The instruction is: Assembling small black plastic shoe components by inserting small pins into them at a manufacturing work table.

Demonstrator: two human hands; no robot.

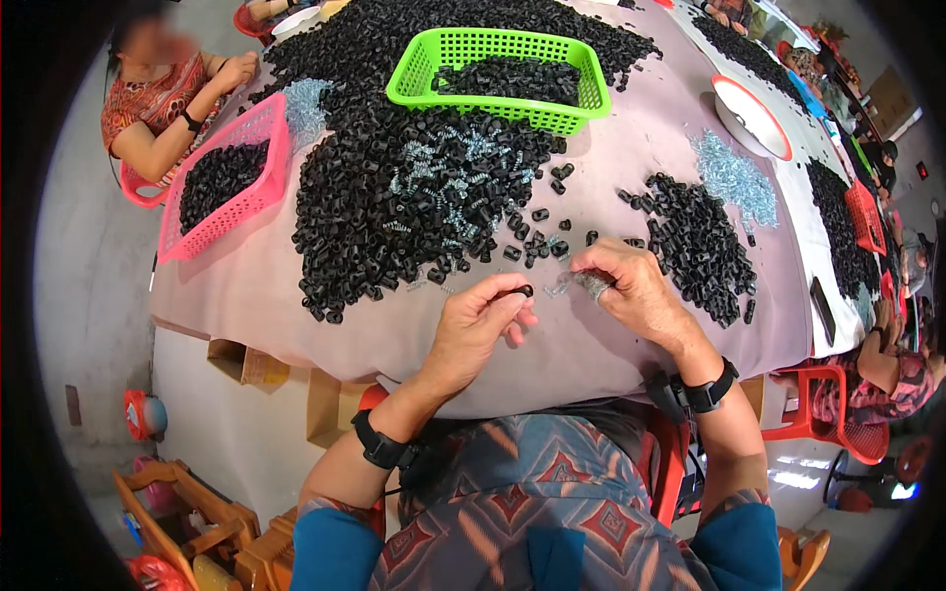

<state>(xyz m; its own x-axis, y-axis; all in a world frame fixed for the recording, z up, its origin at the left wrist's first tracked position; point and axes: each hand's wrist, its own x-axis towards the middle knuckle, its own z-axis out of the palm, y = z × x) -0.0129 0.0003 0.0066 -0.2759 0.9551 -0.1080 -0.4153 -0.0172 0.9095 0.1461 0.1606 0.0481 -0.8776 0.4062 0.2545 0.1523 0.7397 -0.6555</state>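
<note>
— What's the person at the near edge of the table got in their hands?

— The left hand (480, 320) pinches a small black plastic piece (519, 292) between thumb and fingertips, closed tight on it, held just above the pinkish table cloth (611, 345). The right hand (636, 291) is curled shut around a clump of small silvery screws (594, 286); a few peek out between the fingers.

— Are the two hands touching?

— No, but they're near each other, with a few loose screws lying on the cloth between them.

— And where do the pieces come from?

— Right ahead of the hands there's a big heap of black pieces (394, 187) with silvery screws mixed in on top. A smaller black pile (700, 241) sits just beyond the right hand, and a patch of screws (734, 179) lies past that.

— Any containers?

— A green basket (414, 74) sits on the far part of the heap, holding more black pieces. A pink basket (266, 167) at the left edge holds some too.

— Anyone else at the table?

— Yes, a person in a red patterned top (153, 98) sits at the far left corner, beside the pink basket. There's also a white bowl with a red rim (751, 116) off to the right.
</note>
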